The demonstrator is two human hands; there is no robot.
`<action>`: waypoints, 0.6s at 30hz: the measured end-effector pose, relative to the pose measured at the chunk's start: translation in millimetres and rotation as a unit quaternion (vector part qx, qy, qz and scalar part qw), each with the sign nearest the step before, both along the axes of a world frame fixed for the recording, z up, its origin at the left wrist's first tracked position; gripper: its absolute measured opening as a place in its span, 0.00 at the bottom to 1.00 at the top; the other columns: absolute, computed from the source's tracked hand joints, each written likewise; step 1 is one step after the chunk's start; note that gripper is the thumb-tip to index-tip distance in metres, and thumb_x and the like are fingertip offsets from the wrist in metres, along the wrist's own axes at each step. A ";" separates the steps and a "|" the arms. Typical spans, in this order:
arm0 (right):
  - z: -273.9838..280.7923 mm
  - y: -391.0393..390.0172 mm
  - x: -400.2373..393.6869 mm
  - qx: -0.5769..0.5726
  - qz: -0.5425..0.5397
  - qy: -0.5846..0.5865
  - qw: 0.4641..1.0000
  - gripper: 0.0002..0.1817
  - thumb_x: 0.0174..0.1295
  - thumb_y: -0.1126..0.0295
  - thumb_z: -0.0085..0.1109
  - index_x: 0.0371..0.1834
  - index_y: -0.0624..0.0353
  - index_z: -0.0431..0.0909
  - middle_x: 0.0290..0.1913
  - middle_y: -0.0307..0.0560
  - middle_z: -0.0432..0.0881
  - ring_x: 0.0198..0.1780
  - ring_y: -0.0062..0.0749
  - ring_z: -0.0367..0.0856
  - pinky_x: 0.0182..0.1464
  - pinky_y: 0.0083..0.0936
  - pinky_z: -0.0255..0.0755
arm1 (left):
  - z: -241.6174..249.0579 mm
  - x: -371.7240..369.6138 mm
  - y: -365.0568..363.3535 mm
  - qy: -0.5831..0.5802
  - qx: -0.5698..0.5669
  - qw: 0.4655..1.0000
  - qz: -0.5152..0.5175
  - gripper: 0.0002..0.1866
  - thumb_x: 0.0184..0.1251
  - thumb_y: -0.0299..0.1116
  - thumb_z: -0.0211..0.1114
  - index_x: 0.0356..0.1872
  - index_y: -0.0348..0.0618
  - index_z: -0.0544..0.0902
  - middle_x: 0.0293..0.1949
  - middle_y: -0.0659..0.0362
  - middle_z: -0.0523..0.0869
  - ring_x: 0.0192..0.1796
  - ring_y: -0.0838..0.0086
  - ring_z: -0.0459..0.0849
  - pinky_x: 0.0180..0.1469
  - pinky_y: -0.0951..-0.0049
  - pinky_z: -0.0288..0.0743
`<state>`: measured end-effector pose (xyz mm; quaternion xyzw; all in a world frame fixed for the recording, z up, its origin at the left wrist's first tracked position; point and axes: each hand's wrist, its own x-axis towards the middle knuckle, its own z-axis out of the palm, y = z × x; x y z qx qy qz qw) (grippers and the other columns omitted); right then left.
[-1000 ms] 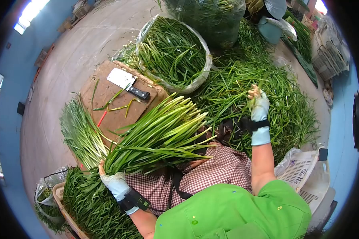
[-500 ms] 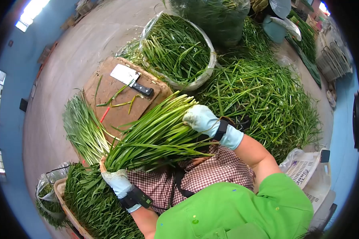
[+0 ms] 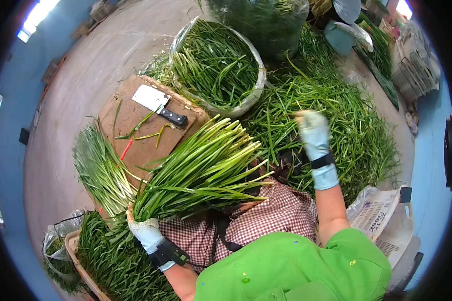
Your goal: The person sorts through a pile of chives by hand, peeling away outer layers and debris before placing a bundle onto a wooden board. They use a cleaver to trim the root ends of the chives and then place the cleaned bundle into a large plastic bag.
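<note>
My left hand point(image 3: 146, 233), in a pale blue glove, is closed round the leafy end of a large bundle of garlic chives point(image 3: 201, 168) lying across my lap. Its pale stalk ends fan out to the right. My right hand point(image 3: 314, 131), also gloved, is raised over a loose heap of garlic chives point(image 3: 346, 130), apart from the bundle. Motion blurs its fingers, so what they hold, if anything, cannot be made out. Beyond the bundle, a cleaver point(image 3: 158, 104) with a black handle rests on a brown board point(image 3: 130, 113) beside a few stray leaves.
A neat bunch of chives point(image 3: 103, 173) lies on the board's left side. Behind stands a plastic-lined basket point(image 3: 258, 83) full of chives. A crate point(image 3: 75, 251) of greens is at lower left, a white plastic crate point(image 3: 374, 220) at right.
My right hand has left the stalk ends of the bundle and moved right and up over the loose heap. The left hand keeps its grip, and the stalk ends have spread apart.
</note>
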<state>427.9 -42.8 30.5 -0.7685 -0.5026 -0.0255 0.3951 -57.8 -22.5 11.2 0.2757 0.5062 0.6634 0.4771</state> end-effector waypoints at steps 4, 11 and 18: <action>-4.1 50.8 -91.5 -0.230 0.303 -0.111 0.918 0.16 0.52 0.56 0.57 0.28 0.60 0.80 0.28 0.52 0.80 0.34 0.44 0.78 0.40 0.34 0.70 | 12.0 4.6 1.0 0.068 0.014 0.997 -0.022 0.15 0.65 0.27 0.49 0.53 0.41 0.69 0.47 0.52 0.76 0.45 0.68 0.77 0.49 0.68 0.74; -8.7 99.3 -133.5 -0.311 0.448 0.118 0.830 0.18 0.52 0.56 0.58 0.42 0.55 0.79 0.38 0.53 0.81 0.42 0.45 0.78 0.45 0.33 0.70 | 35.5 23.7 -1.5 0.214 0.019 0.977 0.017 0.14 0.65 0.25 0.46 0.51 0.36 0.70 0.43 0.53 0.78 0.42 0.69 0.79 0.45 0.71 0.76; -11.0 98.2 -122.1 -0.247 0.445 0.200 0.837 0.14 0.52 0.61 0.58 0.39 0.55 0.80 0.35 0.51 0.81 0.38 0.42 0.79 0.42 0.30 0.71 | 38.1 26.6 8.1 0.190 0.029 0.981 0.008 0.18 0.56 0.18 0.52 0.50 0.37 0.70 0.42 0.53 0.78 0.41 0.69 0.79 0.43 0.72 0.76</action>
